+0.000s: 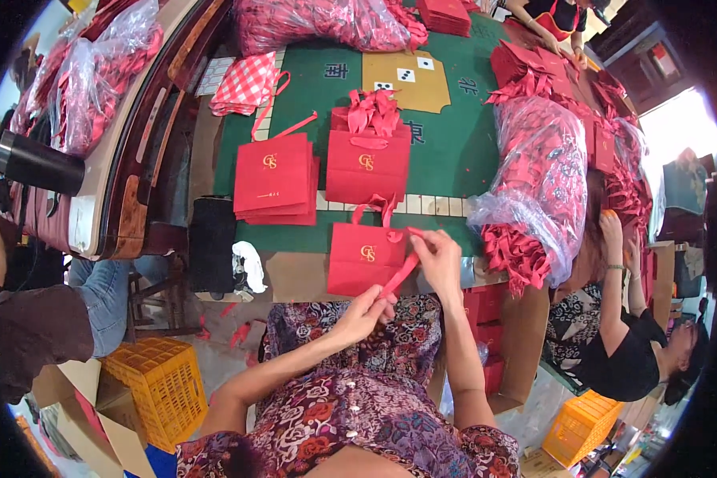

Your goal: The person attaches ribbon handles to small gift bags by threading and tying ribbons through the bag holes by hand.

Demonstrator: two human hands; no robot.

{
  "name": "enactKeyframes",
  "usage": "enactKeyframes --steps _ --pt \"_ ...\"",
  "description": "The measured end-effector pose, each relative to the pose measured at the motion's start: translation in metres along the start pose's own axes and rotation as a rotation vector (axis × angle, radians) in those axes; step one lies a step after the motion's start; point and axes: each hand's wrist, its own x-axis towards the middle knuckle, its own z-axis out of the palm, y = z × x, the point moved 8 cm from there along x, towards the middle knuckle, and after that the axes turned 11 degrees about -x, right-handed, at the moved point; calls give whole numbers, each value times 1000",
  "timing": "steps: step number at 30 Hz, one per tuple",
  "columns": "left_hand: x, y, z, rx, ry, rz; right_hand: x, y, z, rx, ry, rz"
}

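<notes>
A small red paper gift bag [349, 269] with a gold emblem stands at the table's near edge, a ribbon loop rising from its top. Just right of it, a red ribbon [401, 276] stretches slantwise between my hands. My left hand [366, 311] pinches its lower end, below the bag's lower right corner. Higher up, my right hand [440, 256] is closed on the ribbon's upper part, beside the bag's top right corner. Behind stands another red bag [366, 177] with a bunch of ribbons in its opening. To its left lies a stack of flat red bags [272, 179].
A plastic sack of red ribbons [538, 179] lies right, another sack [319, 28] at the far edge. A checked cloth [243, 84] and white cloth [249, 265] are on the left. Co-workers sit at the right and far right. A yellow crate [159, 390] stands on the floor.
</notes>
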Motion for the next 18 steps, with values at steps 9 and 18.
enactKeyframes --steps 9,18 --pt "2 42 -31 393 161 186 -8 15 5 -38 -41 8" --pt "16 61 -30 556 211 305 -13 17 10 44 5 77"
